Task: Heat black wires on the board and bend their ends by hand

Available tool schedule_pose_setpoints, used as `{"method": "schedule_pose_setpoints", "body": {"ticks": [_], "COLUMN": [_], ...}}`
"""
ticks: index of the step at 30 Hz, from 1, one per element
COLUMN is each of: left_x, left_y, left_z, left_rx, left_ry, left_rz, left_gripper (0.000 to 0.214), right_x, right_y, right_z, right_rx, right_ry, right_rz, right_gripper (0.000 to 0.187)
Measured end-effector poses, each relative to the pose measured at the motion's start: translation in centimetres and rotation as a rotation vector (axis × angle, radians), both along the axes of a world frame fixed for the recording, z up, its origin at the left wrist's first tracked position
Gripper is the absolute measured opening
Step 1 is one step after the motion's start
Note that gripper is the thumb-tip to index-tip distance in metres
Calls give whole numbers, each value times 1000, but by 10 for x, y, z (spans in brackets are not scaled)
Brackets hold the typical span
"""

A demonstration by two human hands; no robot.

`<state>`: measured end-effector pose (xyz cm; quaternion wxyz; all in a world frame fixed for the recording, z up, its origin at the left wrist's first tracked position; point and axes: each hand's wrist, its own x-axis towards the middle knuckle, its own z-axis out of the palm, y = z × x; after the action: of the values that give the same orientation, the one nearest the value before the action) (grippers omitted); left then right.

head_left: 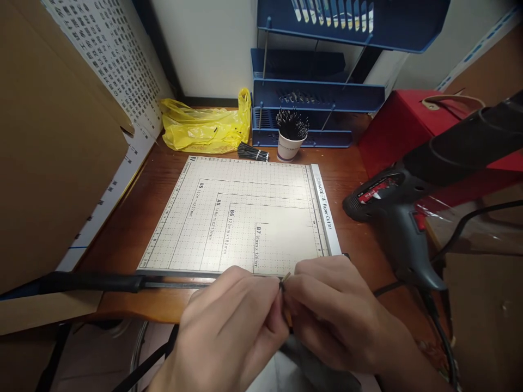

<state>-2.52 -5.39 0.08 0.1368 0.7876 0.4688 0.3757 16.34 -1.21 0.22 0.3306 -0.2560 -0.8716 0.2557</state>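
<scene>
My left hand (232,326) and my right hand (341,313) meet at the front edge of a paper cutter (241,234), fingertips pinched close together. Between them shows a small dark, thin piece (281,284), with a pale yellowish bit beside the right fingers; most of it is hidden, and I cannot tell its kind. Both hands are closed. Beyond the cutter's far edge stands a paper cup (289,148) full of thin black wires (292,124) with light tips. A tied bundle of black wires (252,152) lies to its left.
A heat gun (392,212) points left at the right side, its cord trailing down. Behind are a blue rack (318,95), a yellow plastic bag (204,128) and a red box (392,125). The cutter's black handle (93,282) reaches left along the table edge. Cardboard (53,136) walls the left.
</scene>
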Motion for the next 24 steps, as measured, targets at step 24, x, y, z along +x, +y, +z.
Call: {"method": "schedule_pose_setpoints", "body": {"ticks": [24], "left_x": [2], "left_y": [-9], "left_z": [-11], "left_rx": [-57], "left_ry": [-59], "left_rz": [77], "left_gripper": [18], "right_x": [-3], "right_y": [-15], "right_z": [-9], "right_rx": [19], "right_ry": [-1], "right_rz": [-78], "right_gripper": [25]}}
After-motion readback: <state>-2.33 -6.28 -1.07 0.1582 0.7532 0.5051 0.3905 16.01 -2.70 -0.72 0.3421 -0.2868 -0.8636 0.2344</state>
